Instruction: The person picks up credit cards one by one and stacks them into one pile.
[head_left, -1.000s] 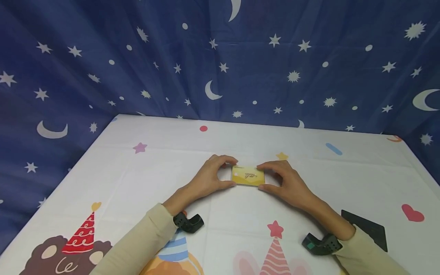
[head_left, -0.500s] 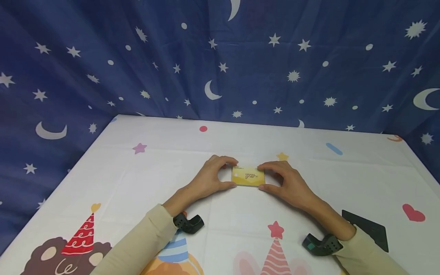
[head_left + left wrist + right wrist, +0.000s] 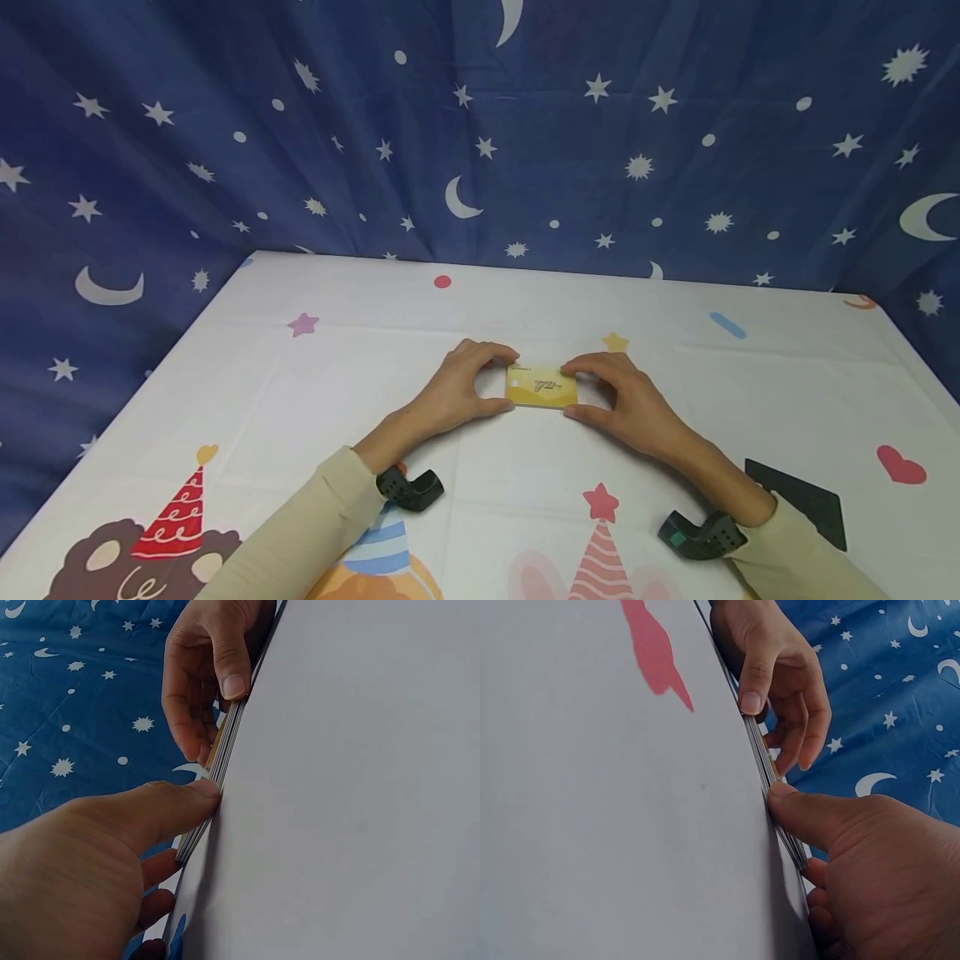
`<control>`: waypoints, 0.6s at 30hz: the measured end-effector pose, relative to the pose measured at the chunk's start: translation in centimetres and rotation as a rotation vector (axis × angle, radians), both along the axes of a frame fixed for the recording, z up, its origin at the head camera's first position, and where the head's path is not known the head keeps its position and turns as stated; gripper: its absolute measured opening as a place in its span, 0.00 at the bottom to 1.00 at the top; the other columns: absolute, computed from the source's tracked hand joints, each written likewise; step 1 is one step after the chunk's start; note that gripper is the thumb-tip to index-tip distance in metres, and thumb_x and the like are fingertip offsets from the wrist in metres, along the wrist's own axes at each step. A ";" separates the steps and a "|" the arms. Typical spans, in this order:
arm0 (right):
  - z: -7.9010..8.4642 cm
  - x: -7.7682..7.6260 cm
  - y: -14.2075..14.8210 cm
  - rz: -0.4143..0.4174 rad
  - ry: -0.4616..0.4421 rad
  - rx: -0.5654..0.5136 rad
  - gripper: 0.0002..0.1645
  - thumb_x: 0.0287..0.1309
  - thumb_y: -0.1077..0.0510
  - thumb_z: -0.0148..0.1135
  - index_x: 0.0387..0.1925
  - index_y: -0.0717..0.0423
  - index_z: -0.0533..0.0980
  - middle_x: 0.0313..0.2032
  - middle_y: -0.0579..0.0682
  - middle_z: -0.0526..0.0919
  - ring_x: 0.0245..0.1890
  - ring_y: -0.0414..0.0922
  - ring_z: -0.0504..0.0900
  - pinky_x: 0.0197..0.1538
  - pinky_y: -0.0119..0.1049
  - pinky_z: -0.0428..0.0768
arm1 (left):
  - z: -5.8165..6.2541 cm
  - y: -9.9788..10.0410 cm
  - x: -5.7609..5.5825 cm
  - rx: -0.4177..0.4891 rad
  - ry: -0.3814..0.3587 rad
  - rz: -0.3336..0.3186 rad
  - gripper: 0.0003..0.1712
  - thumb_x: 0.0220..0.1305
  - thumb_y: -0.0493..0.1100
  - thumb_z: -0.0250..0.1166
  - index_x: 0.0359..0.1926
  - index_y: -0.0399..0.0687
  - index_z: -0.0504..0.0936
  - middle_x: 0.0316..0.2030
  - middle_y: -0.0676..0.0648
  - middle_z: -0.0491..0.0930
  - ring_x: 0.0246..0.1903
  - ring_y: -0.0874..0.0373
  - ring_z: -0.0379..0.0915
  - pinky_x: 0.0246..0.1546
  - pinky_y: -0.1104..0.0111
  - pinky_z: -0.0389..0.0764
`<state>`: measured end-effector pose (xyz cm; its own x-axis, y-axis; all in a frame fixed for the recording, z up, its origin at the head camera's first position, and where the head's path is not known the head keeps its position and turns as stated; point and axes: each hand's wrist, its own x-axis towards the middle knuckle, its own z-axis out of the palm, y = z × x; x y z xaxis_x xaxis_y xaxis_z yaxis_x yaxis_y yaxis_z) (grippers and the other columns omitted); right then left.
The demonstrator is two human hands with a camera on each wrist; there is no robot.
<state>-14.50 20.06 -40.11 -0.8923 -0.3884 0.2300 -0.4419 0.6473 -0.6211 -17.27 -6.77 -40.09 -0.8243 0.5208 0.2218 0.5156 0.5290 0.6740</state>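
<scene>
A small stack of cards [image 3: 542, 387] with a yellow printed card on top lies flat on the white table, in the middle of the head view. My left hand [image 3: 459, 385] pinches its left end, thumb on the near edge and fingers on the far edge. In the same way my right hand [image 3: 632, 400] pinches the right end. Both wrist views show the layered card edges [image 3: 226, 739] evened up close over the cloth, with the thumbs pressing the near side. The fingers at the far edge are partly hidden behind the stack.
A flat black rectangular object [image 3: 806, 500] lies to the right, partly covered by my right forearm. The white tablecloth [image 3: 360, 292] carries printed stars and party-hat animals. A blue star-patterned curtain [image 3: 337, 125] hangs behind the table and along its left side.
</scene>
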 end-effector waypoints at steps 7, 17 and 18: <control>0.1 0.1 -0.1 -0.022 -0.012 0.018 0.32 0.44 0.56 0.77 0.54 0.45 0.77 0.49 0.46 0.75 0.47 0.45 0.71 0.46 0.43 0.76 | 0.0 0.0 0.0 -0.003 0.017 -0.008 0.33 0.48 0.43 0.76 0.57 0.50 0.76 0.48 0.53 0.77 0.47 0.58 0.66 0.53 0.60 0.64; 0.2 0.1 -0.2 -0.016 -0.018 0.027 0.33 0.43 0.57 0.78 0.54 0.49 0.76 0.36 0.41 0.74 0.43 0.43 0.69 0.48 0.43 0.71 | 0.1 0.0 0.1 0.001 0.000 0.000 0.33 0.48 0.43 0.76 0.57 0.51 0.76 0.48 0.54 0.76 0.47 0.58 0.66 0.52 0.62 0.65; 0.2 0.1 -0.2 -0.017 -0.019 0.027 0.33 0.43 0.57 0.78 0.54 0.48 0.76 0.36 0.41 0.74 0.43 0.43 0.69 0.48 0.43 0.71 | 0.1 0.0 0.1 0.002 -0.001 0.001 0.33 0.48 0.43 0.76 0.57 0.51 0.76 0.48 0.54 0.76 0.47 0.58 0.66 0.52 0.61 0.65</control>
